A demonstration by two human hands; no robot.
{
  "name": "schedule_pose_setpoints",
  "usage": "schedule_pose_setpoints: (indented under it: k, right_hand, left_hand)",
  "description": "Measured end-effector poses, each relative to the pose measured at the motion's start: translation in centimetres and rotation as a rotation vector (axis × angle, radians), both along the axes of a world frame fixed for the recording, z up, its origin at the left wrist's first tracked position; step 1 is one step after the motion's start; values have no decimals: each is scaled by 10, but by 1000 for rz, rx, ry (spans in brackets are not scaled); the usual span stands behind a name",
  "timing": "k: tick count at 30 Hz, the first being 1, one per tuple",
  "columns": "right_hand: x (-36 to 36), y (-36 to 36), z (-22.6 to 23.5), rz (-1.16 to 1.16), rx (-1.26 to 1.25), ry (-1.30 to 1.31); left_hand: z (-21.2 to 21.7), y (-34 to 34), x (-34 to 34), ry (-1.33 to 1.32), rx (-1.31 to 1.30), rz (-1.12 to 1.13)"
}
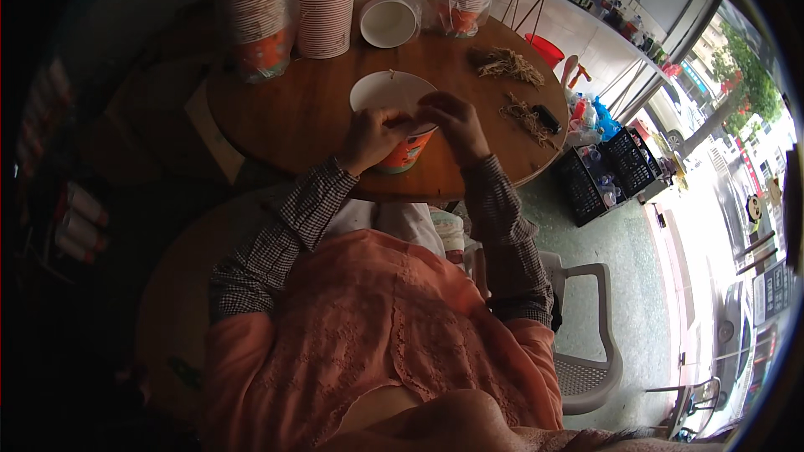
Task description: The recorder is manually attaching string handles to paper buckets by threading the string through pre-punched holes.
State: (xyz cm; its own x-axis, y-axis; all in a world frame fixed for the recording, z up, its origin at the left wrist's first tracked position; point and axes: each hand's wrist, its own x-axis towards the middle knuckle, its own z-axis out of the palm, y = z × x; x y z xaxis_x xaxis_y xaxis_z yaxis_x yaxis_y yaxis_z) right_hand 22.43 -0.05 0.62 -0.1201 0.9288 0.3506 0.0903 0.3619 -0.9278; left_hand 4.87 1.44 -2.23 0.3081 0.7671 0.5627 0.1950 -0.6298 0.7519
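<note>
A large orange paper bucket (406, 153) with a white inside stands upright near the front edge of the round wooden table (335, 159). Above its near rim, my left hand (368, 136) and my right hand (459, 124) meet with their fingertips pinched together. Whatever lies between the fingers is hidden or too thin to name. Inside the bucket the bottom is mostly covered from sight by my hands. To the right on the table lie a bundle of thin tan strands (511, 67) and a looser bunch of strands (526, 120).
Tall stacks of nested paper buckets (325, 8), some in clear plastic (260, 25), line the table's far side. A white-lined bucket (389, 22) lies on its side there. A small black object (546, 119) sits by the right edge. Beyond are black crates (607, 172) and a plastic chair (599, 318).
</note>
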Motion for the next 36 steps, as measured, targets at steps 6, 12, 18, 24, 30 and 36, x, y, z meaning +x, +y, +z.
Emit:
schedule_pose_setpoints:
  k: [6, 12, 18, 24, 30, 36]
  right_hand:
    - [25, -10, -7, -108, 115, 259]
    - [22, -22, -26, -201, 273, -125]
    - [16, -20, -13, -54, 234, -30]
    - [17, -14, -16, -22, 183, -19]
    - [18, -3, -27, -142, 261, -85]
    - [12, -7, -27, -335, 418, -242]
  left_hand:
    - [0, 7, -1, -51, -243, -154]
    - [2, 8, -2, -105, -248, -250]
    - [6, 4, -3, -69, -224, -253]
    - [5, 5, -4, -31, -269, -273]
    - [7, 5, -4, -29, -289, -276]
    - [4, 6, -11, -98, -250, -268]
